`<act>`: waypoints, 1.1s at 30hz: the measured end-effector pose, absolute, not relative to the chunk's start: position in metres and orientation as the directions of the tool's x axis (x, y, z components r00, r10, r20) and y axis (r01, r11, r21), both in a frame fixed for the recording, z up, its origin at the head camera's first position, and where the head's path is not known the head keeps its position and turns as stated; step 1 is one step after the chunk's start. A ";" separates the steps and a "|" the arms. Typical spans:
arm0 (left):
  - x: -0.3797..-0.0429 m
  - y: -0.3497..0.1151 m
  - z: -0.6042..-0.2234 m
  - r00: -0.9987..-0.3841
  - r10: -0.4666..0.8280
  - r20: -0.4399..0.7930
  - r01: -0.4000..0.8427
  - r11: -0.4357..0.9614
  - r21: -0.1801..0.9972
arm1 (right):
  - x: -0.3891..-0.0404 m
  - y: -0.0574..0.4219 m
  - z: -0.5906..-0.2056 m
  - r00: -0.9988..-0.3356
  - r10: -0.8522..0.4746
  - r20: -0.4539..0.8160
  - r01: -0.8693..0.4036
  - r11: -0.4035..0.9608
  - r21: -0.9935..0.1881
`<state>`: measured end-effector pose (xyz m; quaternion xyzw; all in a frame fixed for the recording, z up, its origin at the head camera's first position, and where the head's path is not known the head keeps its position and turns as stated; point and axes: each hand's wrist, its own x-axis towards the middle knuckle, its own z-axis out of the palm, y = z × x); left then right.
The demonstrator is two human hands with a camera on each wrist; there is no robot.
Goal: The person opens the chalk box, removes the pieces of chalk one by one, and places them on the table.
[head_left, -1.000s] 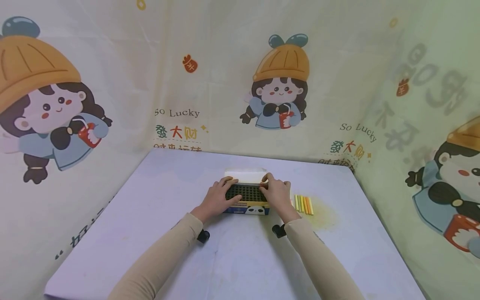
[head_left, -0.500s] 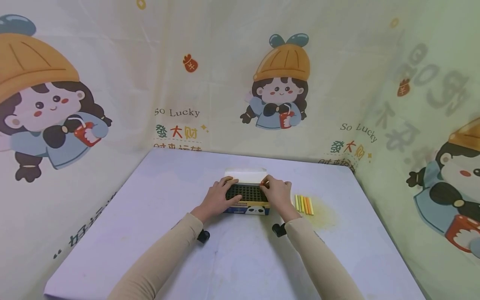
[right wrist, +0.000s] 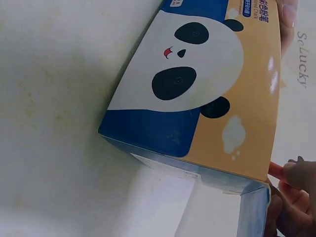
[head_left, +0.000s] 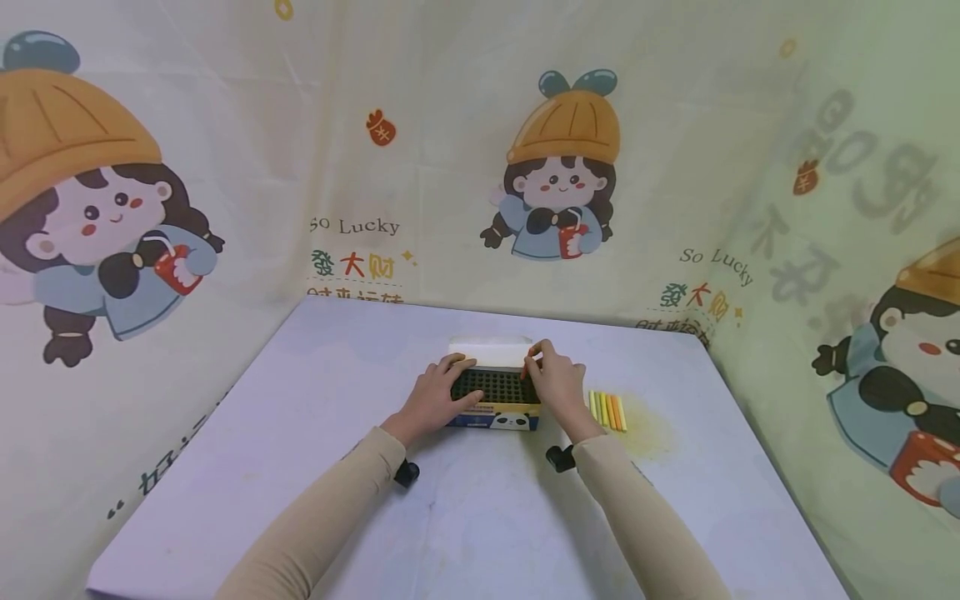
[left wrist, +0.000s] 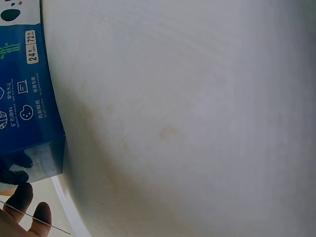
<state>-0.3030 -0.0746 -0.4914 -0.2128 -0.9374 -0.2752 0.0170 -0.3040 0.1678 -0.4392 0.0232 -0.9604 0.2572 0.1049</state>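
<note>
A blue and yellow chalk box (head_left: 480, 418) with a panda print sits mid-table, its white lid flap (head_left: 491, 354) raised at the back. Inside is a dark holder (head_left: 495, 386) full of round holes. My left hand (head_left: 429, 402) holds the box's left side, thumb over the front edge and fingers toward the back. At the right back corner, my right hand (head_left: 558, 387) pinches a red chalk stick (right wrist: 276, 171) upright at the holder. The right wrist view shows the panda face (right wrist: 197, 64) close up; the left wrist view has fingertips (left wrist: 42, 215) at the box end.
Several yellow, green and orange chalk sticks (head_left: 607, 411) lie in a row on the white table (head_left: 480, 525), right of the box. Yellowish dust (head_left: 648, 425) marks the cloth beside them. A printed curtain (head_left: 435, 167) stands behind and at both sides.
My right hand has risen slightly and shifted a little right, so more of the red chalk stick shows above the holder. The left hand and the box have stayed put.
</note>
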 end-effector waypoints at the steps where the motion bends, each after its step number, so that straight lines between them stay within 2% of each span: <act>1: -0.303 -0.075 -0.492 -0.909 0.389 0.149 0.408 0.759 0.508 | -0.304 0.168 -0.439 -0.975 0.011 0.220 -0.102 0.863 -0.495; 11: -0.303 -0.075 -0.491 -0.910 0.388 0.148 0.407 0.761 0.505 | -0.307 0.172 -0.431 -0.965 0.026 0.262 -0.116 0.851 -0.513; 18: -0.301 -0.075 -0.488 -0.906 0.391 0.159 0.415 0.757 0.504 | -0.307 0.177 -0.429 -0.970 0.039 0.240 -0.106 0.822 -0.560; 33: -0.302 -0.075 -0.489 -0.904 0.399 0.154 0.420 0.758 0.499 | -0.310 0.191 -0.428 -0.952 0.046 0.303 -0.115 0.863 -0.493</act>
